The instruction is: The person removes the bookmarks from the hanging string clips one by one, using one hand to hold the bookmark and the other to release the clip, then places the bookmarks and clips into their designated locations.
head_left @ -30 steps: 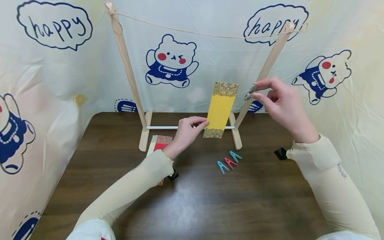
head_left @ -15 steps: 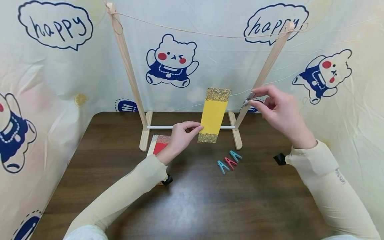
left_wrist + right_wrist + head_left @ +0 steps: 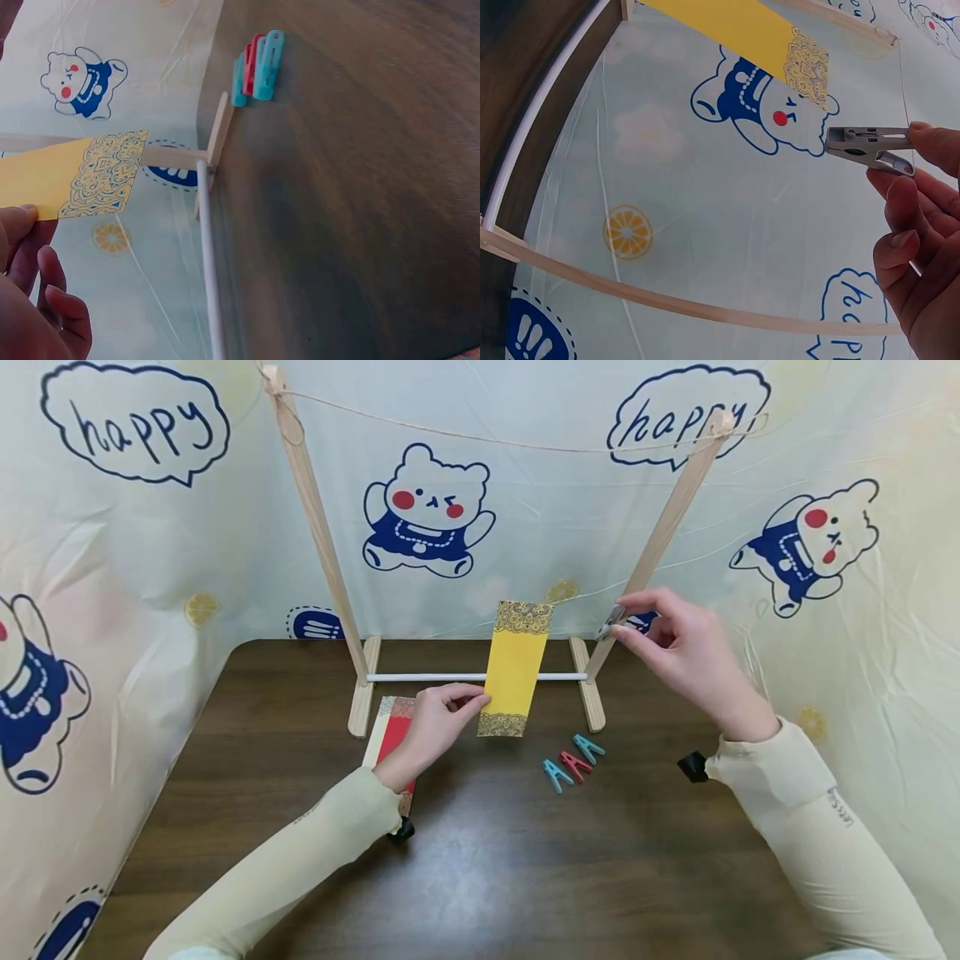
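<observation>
In the head view my left hand point(image 3: 437, 727) pinches a yellow card point(image 3: 516, 668) with black lace-patterned ends by its lower left edge. The card is held up in front of the rack's white crossbar point(image 3: 427, 677). To its right, my right hand point(image 3: 686, 652) pinches a grey clothespin point(image 3: 612, 622) between thumb and fingers. Seen from the right wrist, the grey clothespin point(image 3: 870, 146) has its handle ends between the fingertips, and its nose points toward the card's patterned end point(image 3: 808, 66). My left wrist partly covers a red card point(image 3: 393, 739) lying beside a cream one point(image 3: 377, 735).
A wooden rack stands at the back, its left post point(image 3: 315, 518) and right post point(image 3: 678, 506) joined by a sagging string point(image 3: 465, 437) above the hands. Two blue clothespins point(image 3: 557, 776) and a red clothespin point(image 3: 575, 767) lie on the dark table point(image 3: 480, 860).
The left hand has moved left and down, carrying the yellow card. The right hand has sunk a little and shifted slightly left, with the grey clothespin still pinched. More of the red card shows.
</observation>
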A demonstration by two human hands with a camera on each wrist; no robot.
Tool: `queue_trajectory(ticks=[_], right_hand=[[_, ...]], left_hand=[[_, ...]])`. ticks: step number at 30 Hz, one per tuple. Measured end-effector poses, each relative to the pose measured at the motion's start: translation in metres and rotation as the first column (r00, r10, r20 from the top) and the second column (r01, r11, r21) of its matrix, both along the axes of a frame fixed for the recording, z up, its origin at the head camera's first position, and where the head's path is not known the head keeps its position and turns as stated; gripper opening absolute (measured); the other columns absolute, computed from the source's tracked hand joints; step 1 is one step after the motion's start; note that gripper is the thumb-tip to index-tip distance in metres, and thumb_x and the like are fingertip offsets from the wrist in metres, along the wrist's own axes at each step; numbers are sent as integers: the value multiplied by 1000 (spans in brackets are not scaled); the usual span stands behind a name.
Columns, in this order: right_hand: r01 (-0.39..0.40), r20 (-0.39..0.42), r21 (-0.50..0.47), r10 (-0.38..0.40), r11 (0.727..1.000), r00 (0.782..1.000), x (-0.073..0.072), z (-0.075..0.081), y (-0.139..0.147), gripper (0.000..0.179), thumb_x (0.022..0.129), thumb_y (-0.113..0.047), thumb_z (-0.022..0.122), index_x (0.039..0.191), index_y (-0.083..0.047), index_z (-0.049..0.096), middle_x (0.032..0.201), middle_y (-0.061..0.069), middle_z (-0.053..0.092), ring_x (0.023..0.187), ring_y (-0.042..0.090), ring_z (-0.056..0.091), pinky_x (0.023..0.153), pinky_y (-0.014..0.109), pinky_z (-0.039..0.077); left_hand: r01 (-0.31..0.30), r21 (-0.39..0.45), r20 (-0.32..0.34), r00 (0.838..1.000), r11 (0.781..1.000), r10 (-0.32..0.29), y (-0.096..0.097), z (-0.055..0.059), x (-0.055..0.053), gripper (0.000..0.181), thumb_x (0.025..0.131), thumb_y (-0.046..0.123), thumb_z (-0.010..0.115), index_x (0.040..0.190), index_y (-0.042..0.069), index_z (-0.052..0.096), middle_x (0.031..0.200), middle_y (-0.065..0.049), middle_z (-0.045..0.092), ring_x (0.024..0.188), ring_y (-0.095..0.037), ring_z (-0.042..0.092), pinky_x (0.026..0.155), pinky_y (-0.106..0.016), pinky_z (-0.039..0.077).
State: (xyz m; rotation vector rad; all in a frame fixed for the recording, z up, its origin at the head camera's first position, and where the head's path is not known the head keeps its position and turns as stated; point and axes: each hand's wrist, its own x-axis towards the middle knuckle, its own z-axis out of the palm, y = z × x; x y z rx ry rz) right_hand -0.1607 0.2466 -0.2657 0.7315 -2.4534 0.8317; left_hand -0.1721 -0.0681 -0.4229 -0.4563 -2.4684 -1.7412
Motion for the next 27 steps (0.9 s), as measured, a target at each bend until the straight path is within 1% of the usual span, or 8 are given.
queue_trajectory(ticks=[4,5,9,12,16,19,23,27], right_hand=[[-20,-11,12,20,1000,1000,1,-4,-2,36,89,-4,82,123,-5,70,96,6,74,51,7,42,48,19,32],[-23,-12,16,24,1000,1000,2,-5,-3,35,89,-4,82,123,-5,70,92,5,73,50,8,42,47,19,31],[-29,-9,30,30,999,1000,2,-11,-4,37,89,-4,82,124,-5,70,90,4,72,51,8,41,48,20,32],[-31,10,37,31,999,999,1,-17,-4,40,90,-5,81,128,-6,69,98,7,74,51,8,41,49,21,32],[-38,33,48,36,998,999,1,-24,-3,43,90,-6,81,132,-8,69,103,8,75,54,8,43,51,21,34],[-47,41,56,45,997,998,1,-28,-3,42,91,-7,81,131,-10,71,89,2,71,57,8,44,53,21,35],[-52,47,67,49,996,998,2,-33,-4,37,92,-9,80,129,-13,73,70,-6,55,57,8,43,54,21,35],[-37,74,79,32,996,997,3,-37,-4,34,93,-14,80,126,-16,74,65,-8,49,55,9,42,52,22,34]], left_hand=[[-6,-17,13,1000,1000,6,-6,-5,3,17,95,18,78,109,8,82,93,-5,78,72,-20,60,63,-26,49],[-5,-20,18,1000,1000,6,-8,-6,4,17,95,19,78,109,8,82,92,-5,77,73,-19,60,63,-26,49],[-7,-31,26,1000,1000,7,-14,-9,7,18,96,20,78,109,8,82,93,-4,78,71,-17,59,63,-25,49],[-6,-36,12,1000,999,7,-19,-12,11,17,95,18,78,108,7,82,94,-5,79,70,-18,60,62,-25,49],[-18,-46,5,1000,999,18,-25,-14,16,16,95,17,78,106,6,82,95,-6,79,69,-17,60,61,-25,49],[-38,-79,1,999,996,39,-29,-17,19,16,95,19,78,105,8,83,97,-5,80,71,-15,61,63,-25,48],[-49,-116,-11,999,992,48,-34,-22,22,14,95,19,78,104,8,83,96,-5,80,71,-14,59,63,-25,47],[-32,-104,17,999,994,34,-40,-27,27,14,95,16,78,104,7,82,93,-6,79,66,-13,55,59,-25,45]])
